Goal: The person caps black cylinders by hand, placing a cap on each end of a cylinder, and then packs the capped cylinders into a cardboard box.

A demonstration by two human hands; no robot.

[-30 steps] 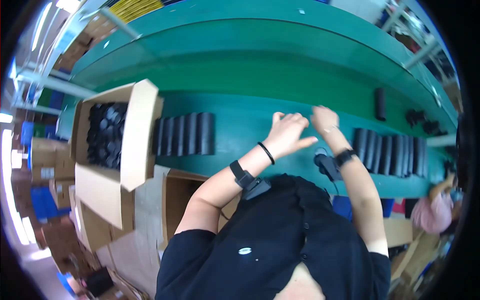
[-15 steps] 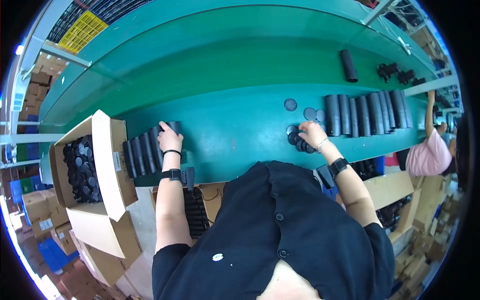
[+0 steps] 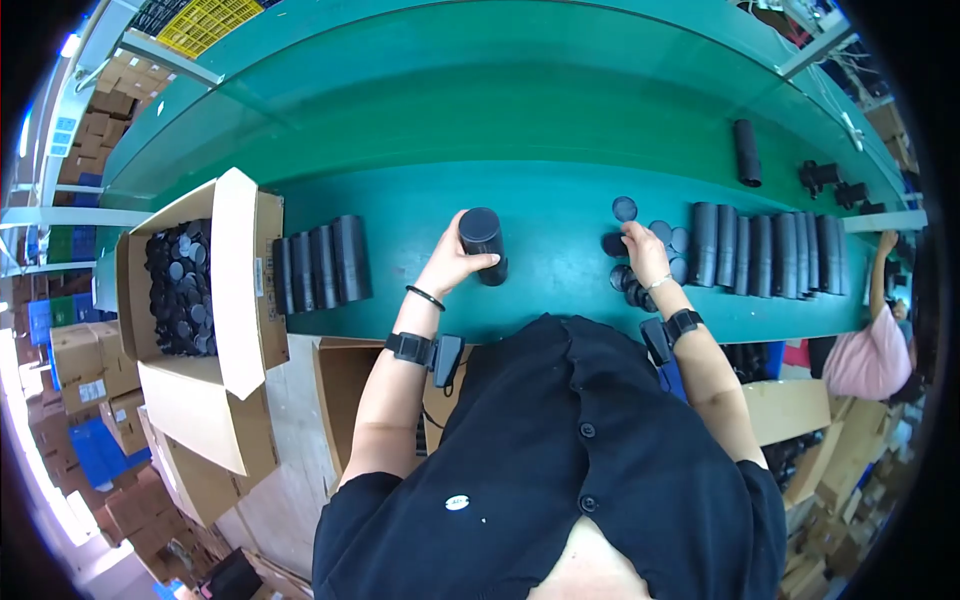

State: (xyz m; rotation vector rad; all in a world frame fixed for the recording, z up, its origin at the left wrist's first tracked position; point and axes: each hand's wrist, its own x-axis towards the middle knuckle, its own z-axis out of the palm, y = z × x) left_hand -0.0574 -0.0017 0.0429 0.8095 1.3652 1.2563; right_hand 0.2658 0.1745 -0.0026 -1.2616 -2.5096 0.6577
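My left hand is wrapped round a black tube, standing more or less upright, with a round dark top facing up. Between the fingertips of my right hand is a black disc, partly covered by the fingers. Just below that hand lies a small pile of black discs. More loose discs lie beside it, and a single disc rests farther up the green table. A row of several black tubes lies to the left of my left hand.
An open cardboard box full of black discs stands at the left. Another row of black tubes lies at the right, with one lone tube behind. Black fittings sit at far right, near a person in pink.
My left hand has left the left tube row and moved right, bringing a tube to the middle. My right hand has risen off the disc pile with a disc in its fingers.
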